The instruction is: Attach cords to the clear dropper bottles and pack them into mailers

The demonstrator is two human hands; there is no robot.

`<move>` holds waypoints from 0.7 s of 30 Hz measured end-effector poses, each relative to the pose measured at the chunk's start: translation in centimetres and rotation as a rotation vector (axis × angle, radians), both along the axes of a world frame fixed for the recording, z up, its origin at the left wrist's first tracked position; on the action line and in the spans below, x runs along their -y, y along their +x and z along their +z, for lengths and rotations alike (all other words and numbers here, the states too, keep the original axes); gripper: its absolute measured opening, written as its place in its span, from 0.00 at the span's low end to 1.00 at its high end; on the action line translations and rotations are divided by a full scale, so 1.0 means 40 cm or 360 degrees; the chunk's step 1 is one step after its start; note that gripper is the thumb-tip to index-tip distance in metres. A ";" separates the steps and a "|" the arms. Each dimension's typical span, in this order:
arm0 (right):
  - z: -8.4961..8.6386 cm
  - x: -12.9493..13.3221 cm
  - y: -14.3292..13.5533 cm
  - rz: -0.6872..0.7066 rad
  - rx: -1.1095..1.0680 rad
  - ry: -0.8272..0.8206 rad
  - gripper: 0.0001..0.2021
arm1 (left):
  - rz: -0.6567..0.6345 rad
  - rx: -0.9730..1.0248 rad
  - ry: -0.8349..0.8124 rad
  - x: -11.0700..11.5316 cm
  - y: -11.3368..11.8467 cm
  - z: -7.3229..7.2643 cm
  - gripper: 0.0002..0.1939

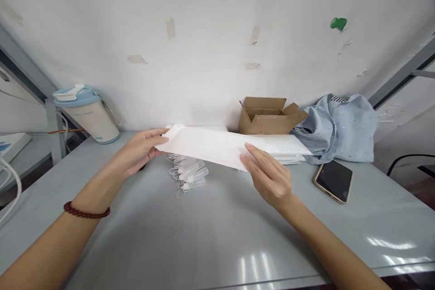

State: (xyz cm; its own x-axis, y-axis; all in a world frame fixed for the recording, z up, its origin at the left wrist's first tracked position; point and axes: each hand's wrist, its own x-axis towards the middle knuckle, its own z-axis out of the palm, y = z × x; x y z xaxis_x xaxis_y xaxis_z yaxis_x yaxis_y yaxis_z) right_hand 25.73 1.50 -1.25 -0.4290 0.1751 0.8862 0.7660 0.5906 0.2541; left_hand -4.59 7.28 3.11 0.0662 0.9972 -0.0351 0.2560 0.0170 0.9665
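A long white envelope [207, 144] is held level above the table between my two hands. My left hand [144, 147] pinches its left end, thumb against fingers. At its right end my right hand [268, 174] grips the edge, with fingertips on the upper face; the thumb is hidden below. Under the envelope lies a pile of small clear plastic tubes with white caps and string loops [192, 174], partly covered by it. Behind my right hand sits a stack of white bubble-textured envelopes [287, 145].
An open cardboard box [272, 122] stands by the wall. Right of it are a light blue cloth bag [355, 129] and a phone [335, 181]. A cream tumbler with a blue lid [91, 115] stands at back left on the grey table [190, 244].
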 end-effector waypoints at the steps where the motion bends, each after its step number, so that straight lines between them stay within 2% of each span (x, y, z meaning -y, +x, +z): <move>1: -0.004 0.004 -0.005 -0.0017 0.0046 -0.0017 0.12 | -0.0080 0.0157 -0.0120 0.000 -0.008 -0.001 0.14; 4: -0.015 0.019 -0.024 -0.0137 0.0236 -0.0155 0.11 | -0.0112 0.0321 -0.0288 0.012 -0.023 -0.016 0.05; 6: -0.019 0.034 -0.039 -0.0217 0.0351 -0.0324 0.14 | -0.0152 0.0294 -0.0347 0.025 -0.028 -0.029 0.05; 9: -0.018 0.062 -0.064 -0.0222 0.0436 -0.0628 0.25 | -0.0371 0.0194 -0.0440 0.047 -0.020 -0.040 0.09; 13: -0.012 0.104 -0.090 -0.0141 0.0577 -0.1074 0.40 | -0.0762 0.0103 -0.0556 0.084 0.024 -0.045 0.09; 16: -0.008 0.124 -0.100 -0.0061 0.0617 -0.1241 0.44 | -0.0982 0.0171 -0.0604 0.121 0.072 -0.052 0.10; 19: -0.003 0.129 -0.104 0.0003 0.0577 -0.1332 0.43 | -0.1031 0.0264 -0.0652 0.158 0.120 -0.065 0.08; 21: -0.001 0.125 -0.103 0.0019 0.0540 -0.1348 0.42 | -0.0958 0.0280 -0.0639 0.176 0.144 -0.074 0.05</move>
